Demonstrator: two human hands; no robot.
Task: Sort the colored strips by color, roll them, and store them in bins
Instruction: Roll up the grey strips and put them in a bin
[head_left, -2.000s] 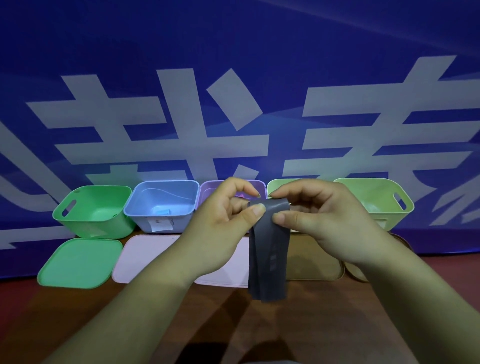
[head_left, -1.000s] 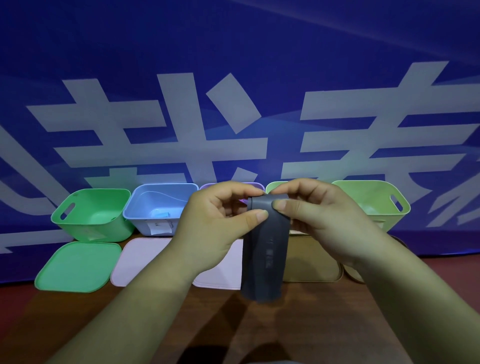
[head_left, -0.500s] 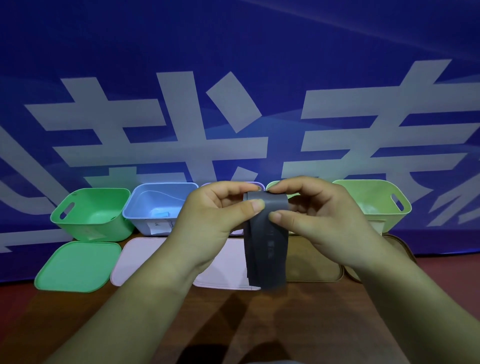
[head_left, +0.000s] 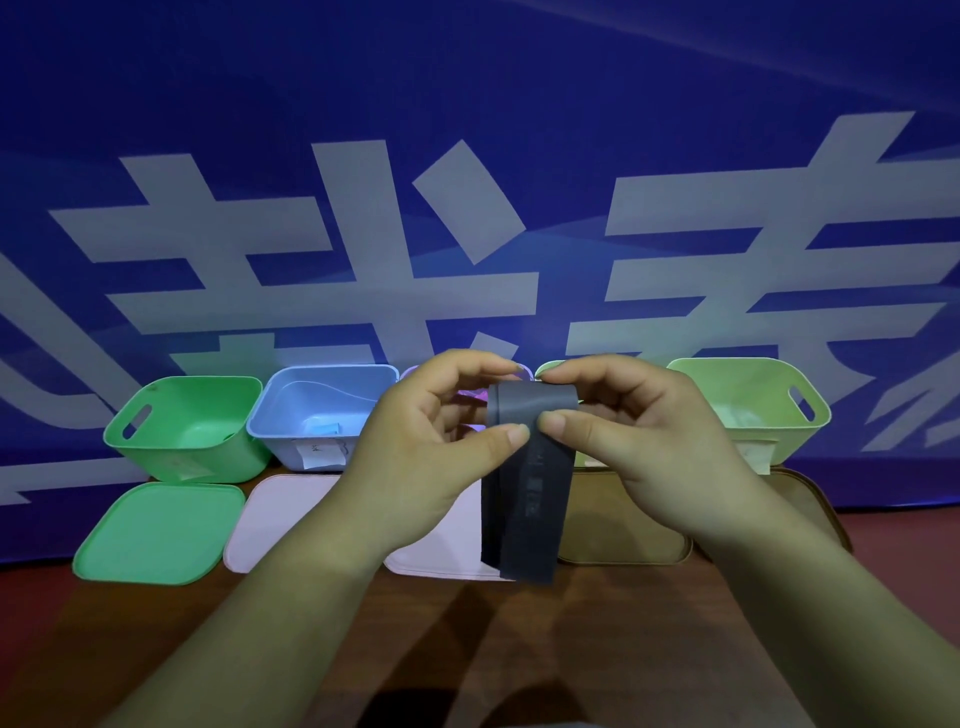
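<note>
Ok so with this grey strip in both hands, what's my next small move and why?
Probably roll the top down one turn: the grey strip is curled only at its top, pinched by the left hand and right hand, while most of it hangs loose, unfit to store.

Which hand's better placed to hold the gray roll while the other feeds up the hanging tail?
Probably the right hand: its fingers arch over the rolled top of the strip and its thumb presses the front. The left hand pinches only the left edge, so it frees more easily.
</note>
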